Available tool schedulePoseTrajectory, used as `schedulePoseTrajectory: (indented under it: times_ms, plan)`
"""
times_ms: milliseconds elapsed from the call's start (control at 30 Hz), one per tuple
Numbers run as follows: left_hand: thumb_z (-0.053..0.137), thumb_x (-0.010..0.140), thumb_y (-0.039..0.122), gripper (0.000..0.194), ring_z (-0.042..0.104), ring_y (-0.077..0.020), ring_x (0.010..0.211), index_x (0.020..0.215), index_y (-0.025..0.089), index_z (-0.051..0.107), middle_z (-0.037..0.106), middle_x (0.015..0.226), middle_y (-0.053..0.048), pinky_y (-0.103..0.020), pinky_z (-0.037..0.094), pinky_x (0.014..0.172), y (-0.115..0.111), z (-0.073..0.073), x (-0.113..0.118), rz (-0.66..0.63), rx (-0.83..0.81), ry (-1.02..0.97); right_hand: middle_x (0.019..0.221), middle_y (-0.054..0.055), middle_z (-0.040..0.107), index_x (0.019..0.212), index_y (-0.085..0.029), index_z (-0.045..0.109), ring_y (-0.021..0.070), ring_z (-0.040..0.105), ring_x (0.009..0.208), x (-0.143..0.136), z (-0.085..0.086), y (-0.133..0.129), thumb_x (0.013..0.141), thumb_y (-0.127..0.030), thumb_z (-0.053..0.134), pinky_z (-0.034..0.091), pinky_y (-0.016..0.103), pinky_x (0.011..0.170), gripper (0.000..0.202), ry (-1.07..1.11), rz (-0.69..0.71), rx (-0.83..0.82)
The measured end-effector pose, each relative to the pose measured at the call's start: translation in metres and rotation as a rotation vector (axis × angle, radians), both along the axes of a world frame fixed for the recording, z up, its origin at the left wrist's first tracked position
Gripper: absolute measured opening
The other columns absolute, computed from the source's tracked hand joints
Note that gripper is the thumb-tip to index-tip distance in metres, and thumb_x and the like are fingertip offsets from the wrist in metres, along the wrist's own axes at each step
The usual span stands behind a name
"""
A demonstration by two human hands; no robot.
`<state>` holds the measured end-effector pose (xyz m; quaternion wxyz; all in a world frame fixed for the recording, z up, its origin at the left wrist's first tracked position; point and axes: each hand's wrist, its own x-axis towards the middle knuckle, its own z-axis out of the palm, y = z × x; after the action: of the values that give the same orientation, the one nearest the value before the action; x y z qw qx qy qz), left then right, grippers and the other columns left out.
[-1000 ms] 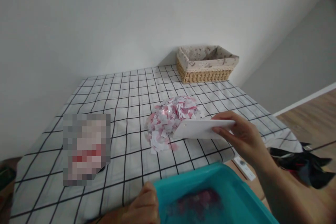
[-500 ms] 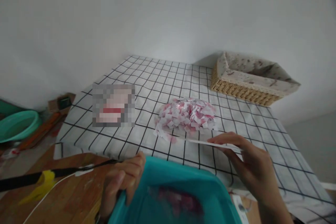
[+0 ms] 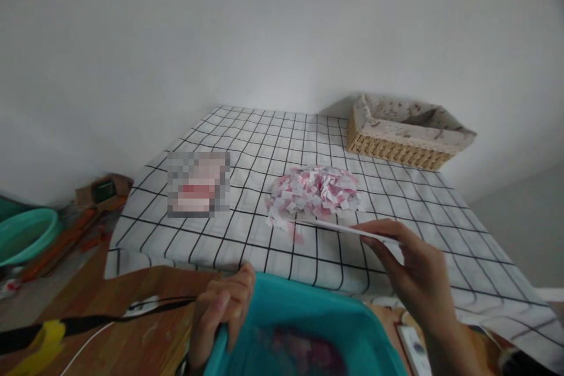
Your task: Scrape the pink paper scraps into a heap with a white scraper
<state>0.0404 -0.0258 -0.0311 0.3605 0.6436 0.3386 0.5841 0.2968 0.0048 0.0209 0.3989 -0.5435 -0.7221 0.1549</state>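
My left hand (image 3: 224, 311) is closed over the left rim of a teal plastic bin (image 3: 317, 299), which stands below the front edge of the table. Something pink lies blurred in the bin. Between the thumb and fingers of my right hand (image 3: 414, 264) is a thin white strip (image 3: 337, 227), its far tip at the lower edge of a heap of small white and pink paper pieces (image 3: 315, 191). The heap lies on the white table cloth (image 3: 247, 182) with black grid lines.
A lined wicker basket (image 3: 400, 150) stands at the back right of the table. On its left lies a pixelated pink item (image 3: 198, 185). A green basin (image 3: 29, 235), a cardboard box (image 3: 103, 191) and cables are on the floor at left; a power strip (image 3: 414, 349) is at lower right.
The view has shifted slightly. The white strip's tip has moved up closer to the paper heap. My left hand keeps its hold on the bin rim.
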Motion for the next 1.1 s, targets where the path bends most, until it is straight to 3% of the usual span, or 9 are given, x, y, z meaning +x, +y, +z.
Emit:
schedulePoseTrajectory:
  times_ms: [233,500,700,1100]
  plan:
    - [0.018,0.096,0.026,0.061,0.039,-0.0097,0.035,0.038,0.015,0.031,0.038,0.034,0.004,-0.032,0.040,0.060,0.005,0.002,-0.005,-0.139,0.002,-0.068,0.091,0.001,0.068,0.092,-0.025,0.059,0.0181,0.064,0.089,0.001,-0.002,-0.012,0.086,-0.017,0.051,0.051,0.029,0.076,0.013,0.069,0.038,-0.069]
    - [0.019,0.096,0.027,0.060,0.040,-0.0117,0.040,0.039,0.016,0.032,0.038,0.036,0.003,-0.035,0.039,0.065,0.000,-0.007,-0.002,-0.101,-0.047,-0.089,0.085,0.002,0.069,0.090,-0.025,0.063,0.0191,0.065,0.083,-0.003,0.000,-0.020,0.085,-0.022,0.054,0.051,0.029,0.070,0.010,0.081,-0.081,-0.014]
    - [0.020,0.096,0.027,0.061,0.040,-0.0112,0.038,0.037,0.016,0.033,0.038,0.035,0.003,-0.034,0.039,0.064,0.003,-0.001,-0.001,-0.124,0.007,-0.067,0.087,0.002,0.069,0.091,-0.025,0.061,0.0185,0.065,0.086,-0.004,0.003,-0.029,0.087,-0.021,0.052,0.051,0.029,0.072,0.011,0.091,0.012,-0.065]
    - [0.021,0.096,0.026,0.060,0.037,-0.0111,0.040,0.038,0.015,0.033,0.037,0.036,0.003,-0.035,0.035,0.064,0.001,-0.005,0.000,-0.123,-0.028,-0.135,0.086,0.001,0.069,0.091,-0.026,0.062,0.0183,0.065,0.083,0.005,0.001,-0.041,0.085,-0.013,0.051,0.053,0.030,0.071,0.018,0.141,0.182,-0.039]
